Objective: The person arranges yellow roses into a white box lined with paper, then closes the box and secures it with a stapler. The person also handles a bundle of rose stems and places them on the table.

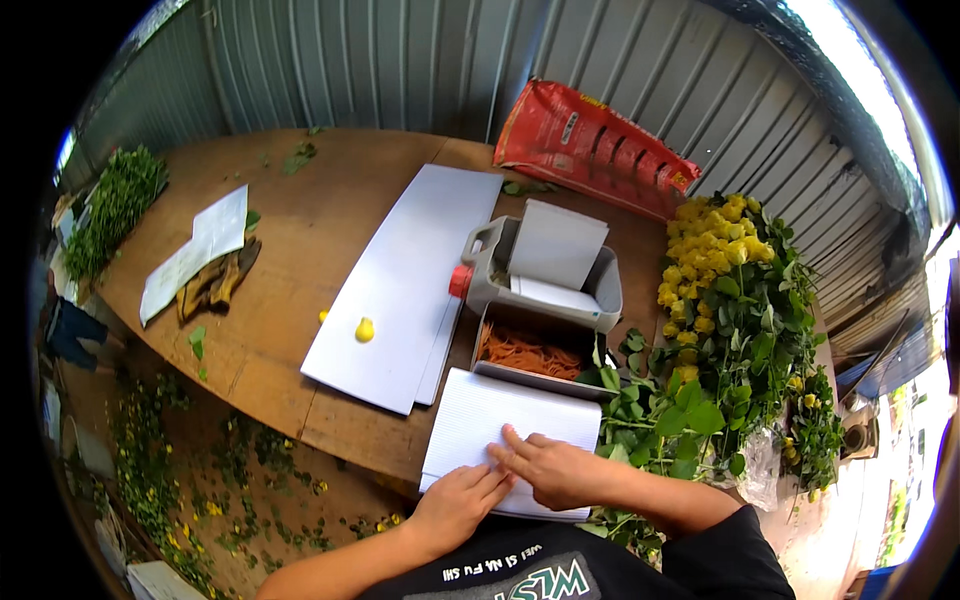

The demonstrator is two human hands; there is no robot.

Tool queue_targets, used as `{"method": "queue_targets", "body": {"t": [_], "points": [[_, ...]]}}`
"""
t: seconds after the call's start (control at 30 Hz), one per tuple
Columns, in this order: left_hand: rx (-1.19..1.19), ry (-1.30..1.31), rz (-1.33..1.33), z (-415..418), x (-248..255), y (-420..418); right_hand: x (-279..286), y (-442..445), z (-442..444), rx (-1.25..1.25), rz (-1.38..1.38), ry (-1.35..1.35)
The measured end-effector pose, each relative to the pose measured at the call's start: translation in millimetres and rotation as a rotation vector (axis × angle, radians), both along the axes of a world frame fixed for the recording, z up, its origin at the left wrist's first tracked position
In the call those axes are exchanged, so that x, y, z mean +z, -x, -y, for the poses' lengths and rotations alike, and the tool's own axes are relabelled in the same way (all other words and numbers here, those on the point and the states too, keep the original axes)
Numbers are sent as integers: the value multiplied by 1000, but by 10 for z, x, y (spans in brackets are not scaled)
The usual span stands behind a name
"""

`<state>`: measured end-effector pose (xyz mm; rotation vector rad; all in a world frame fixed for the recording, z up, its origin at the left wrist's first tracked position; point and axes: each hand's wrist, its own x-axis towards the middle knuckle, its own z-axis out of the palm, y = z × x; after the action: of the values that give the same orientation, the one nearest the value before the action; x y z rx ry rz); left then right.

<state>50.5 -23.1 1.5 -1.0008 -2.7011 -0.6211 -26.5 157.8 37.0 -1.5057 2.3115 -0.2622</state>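
Observation:
A white corrugated sheet (525, 409) lies at the table's front edge, close to my body. Both hands rest flat on it. My left hand (459, 501) presses near its lower edge with the fingers stretched out. From the right, my right hand (556, 469) reaches in with its fingers apart, and its fingertips meet those of my left hand. Just beyond the sheet is an open box (484, 366) full of orange-brown strands (529, 351), perhaps rubber bands. Behind that box, a cut-open grey plastic jug (611, 289) with a red cap holds pale cards (559, 244).
Large white sheets (405, 262) bear a small yellow bulb-shaped item (364, 330). Yellow roses (712, 240) with leafy stems are heaped at right. A red bag (596, 146) leans on the metal wall. Gloves (221, 281), papers (199, 251) and greenery (120, 210) lie left. Clippings (217, 510) litter the floor.

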Motion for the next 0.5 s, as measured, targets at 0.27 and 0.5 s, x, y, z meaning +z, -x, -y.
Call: {"method": "queue_targets", "body": {"t": [0.27,0.5], "points": [[93,-160,24,107,-139,-160,-167,1315,-648,-1062,-117,706],[1,-162,-220,-65,-272,-117,-1212,1907,-1196,-927,-344,191]]}}
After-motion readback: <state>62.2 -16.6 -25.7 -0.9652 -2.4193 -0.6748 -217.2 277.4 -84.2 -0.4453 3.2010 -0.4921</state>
